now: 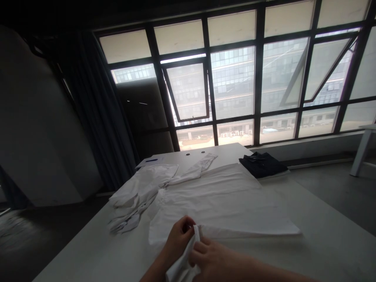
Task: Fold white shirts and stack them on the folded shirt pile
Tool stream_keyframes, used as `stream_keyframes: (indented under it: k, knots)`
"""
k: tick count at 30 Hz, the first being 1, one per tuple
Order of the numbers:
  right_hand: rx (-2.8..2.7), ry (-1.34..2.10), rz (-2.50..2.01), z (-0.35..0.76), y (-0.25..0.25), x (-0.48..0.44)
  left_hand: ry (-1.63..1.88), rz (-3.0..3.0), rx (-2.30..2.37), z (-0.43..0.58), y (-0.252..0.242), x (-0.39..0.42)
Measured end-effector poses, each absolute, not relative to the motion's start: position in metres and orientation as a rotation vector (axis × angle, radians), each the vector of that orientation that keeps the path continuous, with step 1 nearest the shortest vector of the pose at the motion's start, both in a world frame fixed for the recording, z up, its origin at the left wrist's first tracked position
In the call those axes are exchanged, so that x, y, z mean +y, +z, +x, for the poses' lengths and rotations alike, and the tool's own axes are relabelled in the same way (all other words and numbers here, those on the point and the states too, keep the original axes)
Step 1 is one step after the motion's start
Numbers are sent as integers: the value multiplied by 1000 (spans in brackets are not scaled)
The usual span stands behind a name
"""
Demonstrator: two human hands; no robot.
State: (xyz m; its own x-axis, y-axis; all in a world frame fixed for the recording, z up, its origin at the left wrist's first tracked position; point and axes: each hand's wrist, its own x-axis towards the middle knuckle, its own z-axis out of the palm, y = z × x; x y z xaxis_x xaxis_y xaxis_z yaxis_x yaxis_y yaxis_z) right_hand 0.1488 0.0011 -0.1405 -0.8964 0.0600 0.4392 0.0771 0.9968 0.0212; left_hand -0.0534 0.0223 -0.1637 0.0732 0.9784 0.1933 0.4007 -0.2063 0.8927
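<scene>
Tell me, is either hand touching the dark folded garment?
No, the left hand and right hand are both at white fabric, while the dark folded garment lies farther off to the right.

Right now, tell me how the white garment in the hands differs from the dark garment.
The white garment is spread wide; the dark garment is folded compactly. The left hand and right hand hold the white garment; the dark garment lies untouched. Both rest on the table.
</scene>
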Motion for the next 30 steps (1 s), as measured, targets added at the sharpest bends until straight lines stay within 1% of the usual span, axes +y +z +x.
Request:
stream_keyframes:
  k: [2, 5, 7, 10, 12, 14, 18, 21, 25, 27, 30]
  knots:
    - [-2662, 68, -40, 134, -147, 3, 1098, 1676, 1365, -55, -165, 23]
    - [-2532, 434, -142, 131, -139, 10, 1092, 1566, 1305, -62, -158, 26]
    - [-2362, 661, -386, 139, -126, 17, 1134, 1427, 1230, -70, -147, 27]
    - [-2031, 844, -834, 152, -109, 35, 1210, 1312, 1091, -84, -122, 20]
    - [-1851, 896, -1064, 159, -105, 49, 1196, 1440, 1064, -91, -109, 12]
    - [-1785, 907, -1191, 163, -106, 61, 1147, 1648, 1124, -93, -101, 4]
    - [-1920, 946, -1142, 168, -107, 61, 1057, 1868, 1330, -84, -104, 0]
    - [-2057, 982, -943, 171, -99, 46, 1037, 1961, 1364, -75, -108, 1]
    - [-2125, 900, -689, 170, -88, 27, 1006, 1938, 1381, -71, -103, 1]
    - [-2097, 877, -705, 166, -88, 24, 1008, 1924, 1383, -71, -98, 0]
    - [-2100, 891, -771, 162, -93, 25, 1118, 1912, 1352, -76, -89, -2]
